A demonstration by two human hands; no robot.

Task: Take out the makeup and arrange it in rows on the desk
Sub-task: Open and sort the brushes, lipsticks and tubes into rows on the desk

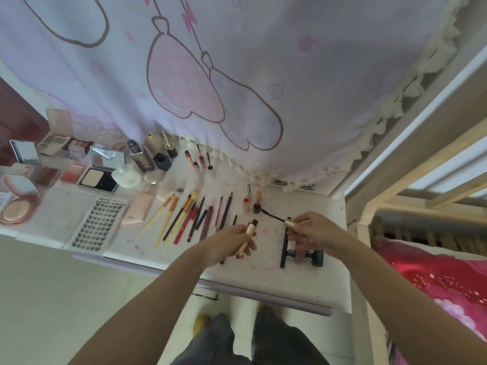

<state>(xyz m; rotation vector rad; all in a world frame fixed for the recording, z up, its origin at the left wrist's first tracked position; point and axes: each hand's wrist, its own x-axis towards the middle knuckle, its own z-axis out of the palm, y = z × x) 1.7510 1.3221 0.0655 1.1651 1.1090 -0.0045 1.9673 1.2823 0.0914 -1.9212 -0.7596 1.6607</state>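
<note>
Left hand (232,239) grips a gold mascara tube (249,234); right hand (313,227) pinches its wand (282,219) above the bench (303,280) beside rows of brushes (181,214).

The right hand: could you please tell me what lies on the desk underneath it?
Under the right hand lie dark tubes and a long dark pencil on the desk. Their upper ends are covered by the hand, so the full count is unclear.
</note>
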